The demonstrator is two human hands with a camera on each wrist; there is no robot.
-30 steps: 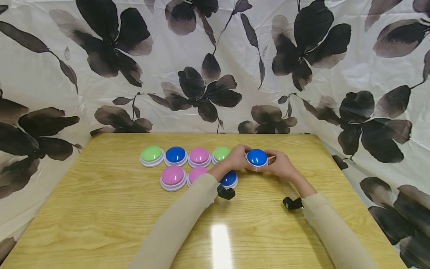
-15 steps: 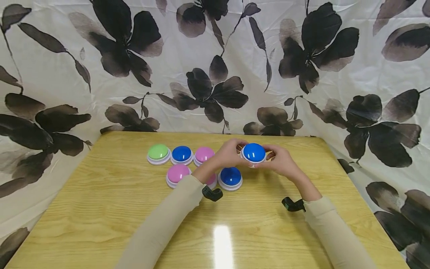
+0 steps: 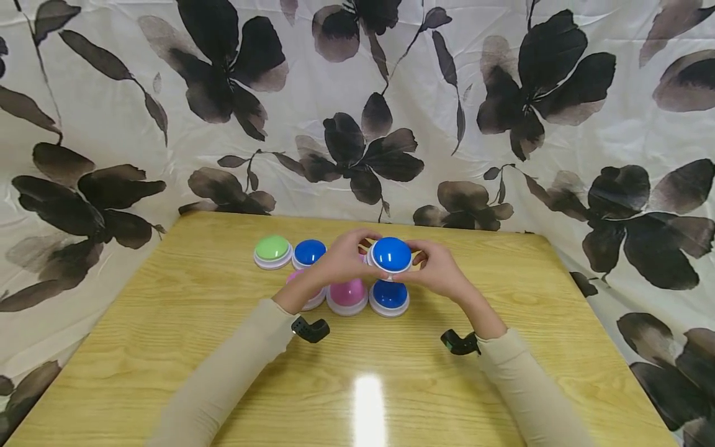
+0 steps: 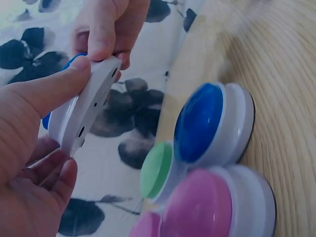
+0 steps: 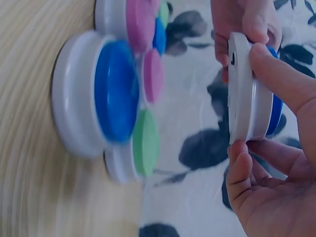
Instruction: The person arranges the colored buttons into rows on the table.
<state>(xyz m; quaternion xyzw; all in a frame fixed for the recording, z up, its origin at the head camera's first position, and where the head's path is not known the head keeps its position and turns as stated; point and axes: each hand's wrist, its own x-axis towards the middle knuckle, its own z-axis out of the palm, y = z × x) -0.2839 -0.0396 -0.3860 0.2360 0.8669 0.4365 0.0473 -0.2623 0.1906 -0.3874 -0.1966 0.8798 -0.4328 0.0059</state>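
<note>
Both hands hold one blue push button point(image 3: 391, 256) with a domed top and white base, raised above the table. My left hand point(image 3: 346, 257) grips its left side, thumb on the rim in the left wrist view. From the right, my right hand point(image 3: 438, 268) pinches the opposite rim. The underside of its base point(image 4: 96, 106) faces the left wrist camera. Below it on the table sits another blue button point(image 3: 390, 297), with a pink button point(image 3: 347, 294) at its left. A second pink button is partly covered by my left arm. A green button point(image 5: 146, 143) shows in the right wrist view.
At the back left stand a green button point(image 3: 272, 248) and a blue button point(image 3: 310, 251), side by side on the wooden table point(image 3: 391, 385). A floral cloth point(image 3: 357, 81) hangs behind the table's far edge. Black wrist cameras point(image 3: 310, 330) sit on both wrists.
Both hands have lifted the held blue button and carried it left, over the row of buttons. The left forearm now covers more of the left-hand buttons, and the head view has shifted slightly.
</note>
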